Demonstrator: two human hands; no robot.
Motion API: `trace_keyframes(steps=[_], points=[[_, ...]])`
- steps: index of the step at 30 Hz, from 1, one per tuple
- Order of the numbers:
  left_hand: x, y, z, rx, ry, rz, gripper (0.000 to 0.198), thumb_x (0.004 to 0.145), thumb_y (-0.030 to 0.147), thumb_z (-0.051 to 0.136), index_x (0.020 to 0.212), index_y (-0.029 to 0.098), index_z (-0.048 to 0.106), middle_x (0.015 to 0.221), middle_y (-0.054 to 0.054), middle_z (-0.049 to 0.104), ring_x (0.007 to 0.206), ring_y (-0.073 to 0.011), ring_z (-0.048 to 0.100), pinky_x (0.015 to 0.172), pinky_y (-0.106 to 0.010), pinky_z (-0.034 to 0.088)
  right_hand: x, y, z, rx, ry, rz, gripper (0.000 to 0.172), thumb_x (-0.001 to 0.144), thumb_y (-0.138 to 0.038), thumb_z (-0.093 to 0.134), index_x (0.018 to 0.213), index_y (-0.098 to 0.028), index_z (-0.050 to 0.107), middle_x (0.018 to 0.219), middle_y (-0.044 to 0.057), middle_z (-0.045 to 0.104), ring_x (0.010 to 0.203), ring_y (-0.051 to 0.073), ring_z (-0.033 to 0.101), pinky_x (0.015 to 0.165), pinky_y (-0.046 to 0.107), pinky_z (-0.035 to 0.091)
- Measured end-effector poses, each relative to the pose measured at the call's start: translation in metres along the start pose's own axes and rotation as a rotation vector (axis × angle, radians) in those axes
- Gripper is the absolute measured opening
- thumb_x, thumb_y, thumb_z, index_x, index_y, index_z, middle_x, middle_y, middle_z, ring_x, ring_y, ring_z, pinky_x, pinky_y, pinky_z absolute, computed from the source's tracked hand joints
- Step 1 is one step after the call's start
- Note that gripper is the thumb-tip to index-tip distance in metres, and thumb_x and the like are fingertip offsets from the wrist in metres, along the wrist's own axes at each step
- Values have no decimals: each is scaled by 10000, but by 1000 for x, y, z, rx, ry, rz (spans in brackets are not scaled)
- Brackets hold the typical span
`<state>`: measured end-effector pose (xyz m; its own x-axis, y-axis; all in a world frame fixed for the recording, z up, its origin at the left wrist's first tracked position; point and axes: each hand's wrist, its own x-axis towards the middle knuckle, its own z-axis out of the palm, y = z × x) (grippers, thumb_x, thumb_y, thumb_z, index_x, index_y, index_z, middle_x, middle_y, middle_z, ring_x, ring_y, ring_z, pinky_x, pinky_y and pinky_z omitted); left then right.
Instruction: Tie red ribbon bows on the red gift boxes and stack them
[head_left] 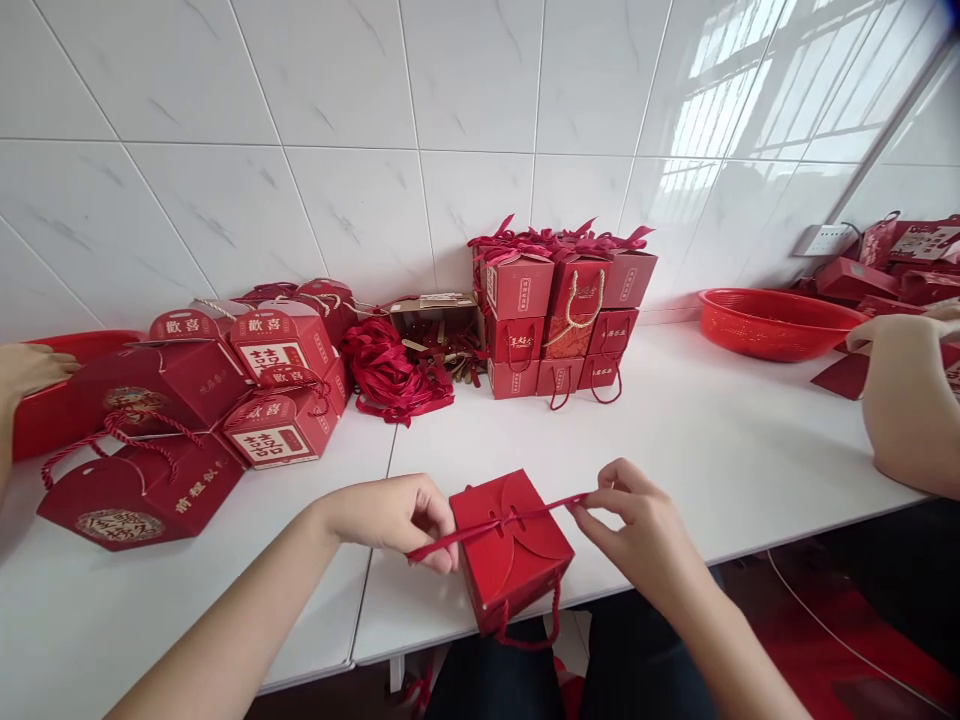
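Observation:
A small red gift box (512, 552) with petal-shaped top flaps sits at the near edge of the white table (697, 450). A red ribbon (534, 511) runs across its top through the flaps. My left hand (396, 518) pinches the ribbon's left end beside the box. My right hand (634, 520) pinches the ribbon's right end, just right of the box. The ribbon is stretched taut between the two hands. A cord handle hangs from the box's front side.
Larger red boxes (225, 400) lie at the left. A pile of loose red ribbon (390, 375) and an open carton (439, 325) sit behind. Finished ribbon-tied boxes (562, 315) are stacked by the wall. A red basin (776, 322) stands right. Other people's arms show at the far left (26, 370) and far right (904, 395).

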<state>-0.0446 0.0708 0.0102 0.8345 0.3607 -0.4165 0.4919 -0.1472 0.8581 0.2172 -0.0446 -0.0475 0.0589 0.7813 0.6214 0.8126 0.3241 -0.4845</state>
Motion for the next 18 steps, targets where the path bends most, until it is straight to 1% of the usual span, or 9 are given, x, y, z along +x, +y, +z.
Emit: trace_keyframes(steps=[1, 3, 5, 6, 9, 11, 13, 15, 18], points=[[1, 3, 1, -41, 0, 20, 193, 671, 367, 739, 663, 173, 743, 509, 0, 553, 476, -99, 427, 441, -218, 302, 2, -3, 4, -7, 101, 1, 211, 834, -258, 594, 653, -192, 682, 728, 26, 481, 487, 89, 397, 416, 253, 364], [4, 9, 9, -161, 84, 58, 279, 738, 435, 692, 743, 164, 757, 485, 5, 541, 424, -77, 382, 400, -207, 253, 7, -9, 10, 14, 261, -6, 195, 822, -237, 617, 646, -184, 681, 711, 27, 493, 505, 94, 412, 421, 250, 354], [7, 14, 22, -278, 231, 100, 344, 809, 472, 616, 849, 159, 754, 470, 24, 507, 402, -61, 326, 395, -201, 246, 11, -18, 12, 72, 339, -27, 179, 817, -211, 626, 650, -178, 682, 699, 27, 502, 523, 98, 430, 426, 246, 345], [9, 16, 30, -305, 316, 123, 350, 832, 470, 590, 887, 162, 748, 472, 32, 493, 413, -62, 322, 411, -199, 278, 13, -22, 12, 115, 345, -33, 180, 817, -205, 626, 648, -178, 682, 689, 23, 501, 518, 95, 426, 425, 243, 341], [16, 22, 57, -199, 570, 232, 278, 870, 381, 550, 917, 182, 739, 574, 7, 556, 538, -104, 451, 569, -233, 441, 18, -34, 12, 304, 232, 5, 230, 813, -238, 627, 595, -179, 666, 665, 13, 504, 485, 82, 394, 420, 236, 340], [22, 23, 72, 3, 723, 306, 241, 876, 291, 521, 951, 198, 730, 689, -26, 605, 655, -146, 528, 661, -264, 483, 22, -41, 13, 443, 84, 84, 242, 799, -290, 647, 585, -180, 678, 671, 18, 521, 504, 90, 427, 438, 232, 368], [27, 21, 82, 235, 834, 338, 260, 868, 215, 486, 984, 205, 718, 738, -41, 593, 657, -154, 536, 634, -261, 485, 25, -46, 14, 523, -44, 188, 230, 763, -340, 685, 597, -183, 703, 684, 24, 532, 547, 108, 472, 471, 235, 400], [31, 17, 88, 406, 900, 345, 305, 861, 161, 451, 1026, 213, 702, 734, -36, 550, 606, -140, 520, 585, -247, 474, 27, -49, 15, 530, -134, 275, 196, 728, -350, 712, 615, -189, 719, 692, 19, 531, 573, 115, 486, 502, 238, 419], [34, 8, 88, 500, 910, 390, 389, 874, 119, 410, 1154, 253, 644, 813, -37, 534, 605, -123, 530, 596, -239, 482, 29, -50, 14, 481, -221, 337, 129, 716, -262, 679, 616, -181, 689, 696, 3, 520, 572, 106, 468, 517, 235, 406]])
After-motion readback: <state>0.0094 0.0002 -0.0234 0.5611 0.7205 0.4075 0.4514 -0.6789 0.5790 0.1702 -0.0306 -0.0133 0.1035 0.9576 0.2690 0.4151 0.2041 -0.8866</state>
